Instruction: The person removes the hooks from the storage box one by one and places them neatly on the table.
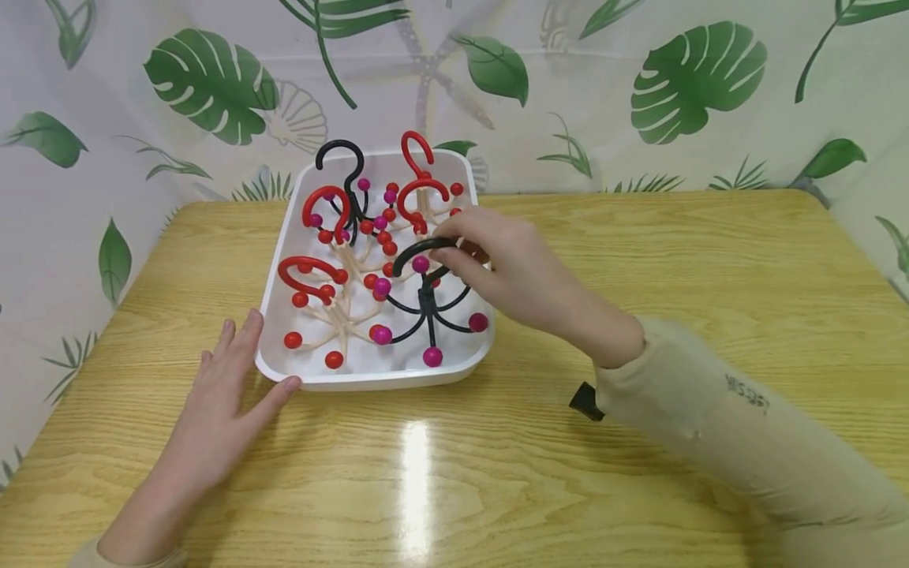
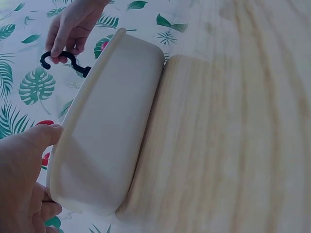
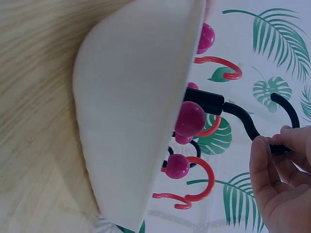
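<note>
A white plastic tray (image 1: 383,384) holds several hangers, each a curved hook above spreading arms tipped with balls. My right hand (image 1: 521,272) pinches the hook of a black hanger (image 1: 426,300) with magenta balls at the tray's front right. In the right wrist view, thumb and fingers meet on that black hook (image 3: 243,119), above the rim. My left hand (image 1: 220,394) touches the tray's front left corner, thumb at the front and fingers along the left side. Closest to it inside is a red-hooked hanger (image 1: 307,262) with pale arms and red balls.
Another black hanger (image 1: 351,197) stands at the tray's back left, among more red-hooked hangers (image 1: 419,150). The tray sits on a wood-grain table (image 1: 675,260). Behind it hangs a leaf-patterned cloth (image 1: 568,95). A small black object (image 1: 586,401) shows beside the right sleeve.
</note>
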### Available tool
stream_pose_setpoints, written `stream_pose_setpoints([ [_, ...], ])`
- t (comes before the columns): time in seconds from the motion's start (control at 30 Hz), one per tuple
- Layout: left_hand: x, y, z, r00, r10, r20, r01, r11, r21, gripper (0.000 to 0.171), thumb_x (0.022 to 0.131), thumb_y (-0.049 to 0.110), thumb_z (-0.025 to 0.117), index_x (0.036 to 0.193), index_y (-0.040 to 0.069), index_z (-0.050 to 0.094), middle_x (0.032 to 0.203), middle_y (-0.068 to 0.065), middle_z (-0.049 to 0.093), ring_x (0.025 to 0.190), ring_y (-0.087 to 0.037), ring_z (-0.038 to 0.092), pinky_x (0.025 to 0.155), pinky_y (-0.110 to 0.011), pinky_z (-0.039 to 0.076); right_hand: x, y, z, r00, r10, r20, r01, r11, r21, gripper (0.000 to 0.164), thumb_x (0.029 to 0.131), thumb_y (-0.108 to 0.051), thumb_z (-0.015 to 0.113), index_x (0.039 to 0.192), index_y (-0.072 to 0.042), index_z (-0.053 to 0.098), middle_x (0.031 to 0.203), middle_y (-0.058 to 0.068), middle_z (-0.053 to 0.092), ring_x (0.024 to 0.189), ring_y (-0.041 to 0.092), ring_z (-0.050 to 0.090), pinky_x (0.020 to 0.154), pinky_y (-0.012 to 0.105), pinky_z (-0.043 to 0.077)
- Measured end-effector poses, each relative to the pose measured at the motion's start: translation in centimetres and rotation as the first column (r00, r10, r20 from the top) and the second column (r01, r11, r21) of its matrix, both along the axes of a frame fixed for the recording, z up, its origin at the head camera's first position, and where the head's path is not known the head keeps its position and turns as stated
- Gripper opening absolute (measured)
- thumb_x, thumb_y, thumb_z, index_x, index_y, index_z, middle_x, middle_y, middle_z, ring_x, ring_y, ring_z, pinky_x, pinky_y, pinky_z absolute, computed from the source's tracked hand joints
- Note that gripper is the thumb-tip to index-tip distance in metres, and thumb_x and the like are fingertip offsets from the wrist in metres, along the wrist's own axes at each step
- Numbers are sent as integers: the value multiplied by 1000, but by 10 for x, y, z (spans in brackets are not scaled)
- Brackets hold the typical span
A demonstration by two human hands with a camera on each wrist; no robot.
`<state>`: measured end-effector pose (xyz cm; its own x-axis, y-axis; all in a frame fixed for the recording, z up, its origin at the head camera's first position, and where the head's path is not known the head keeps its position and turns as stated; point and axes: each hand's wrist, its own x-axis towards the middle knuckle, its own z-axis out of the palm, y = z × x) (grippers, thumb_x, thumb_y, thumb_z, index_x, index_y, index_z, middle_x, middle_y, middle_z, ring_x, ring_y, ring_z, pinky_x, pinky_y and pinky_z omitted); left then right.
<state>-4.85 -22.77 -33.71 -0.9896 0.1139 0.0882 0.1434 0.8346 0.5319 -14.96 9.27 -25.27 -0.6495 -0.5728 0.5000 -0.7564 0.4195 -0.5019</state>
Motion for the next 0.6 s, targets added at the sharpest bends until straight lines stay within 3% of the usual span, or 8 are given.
stream_pose_setpoints([
  [0.4, -1, -1, -2, 1000, -9, -17, 9, 1000, -6, 83, 93, 46, 57, 155, 15, 10, 158, -11, 15, 144, -35, 0, 112, -59, -2, -3, 19, 31, 993, -115, -31, 107, 977, -185, 15, 91, -5, 64, 103, 4, 66, 90, 8, 67, 65, 12, 60, 61, 20, 51],
  [0.6, -1, -1, -2, 1000, -7, -17, 7, 1000, -9, 83, 94, 45, 56, 155, 14, 9, 158, -11, 15, 144, -35, -1, 112, -58, -2, -17, 39, 44, 961, -257, -105, 233, 952, -197, 17, 92, -9, 63, 103, 4, 67, 90, 7, 68, 63, 8, 60, 61, 15, 50],
])
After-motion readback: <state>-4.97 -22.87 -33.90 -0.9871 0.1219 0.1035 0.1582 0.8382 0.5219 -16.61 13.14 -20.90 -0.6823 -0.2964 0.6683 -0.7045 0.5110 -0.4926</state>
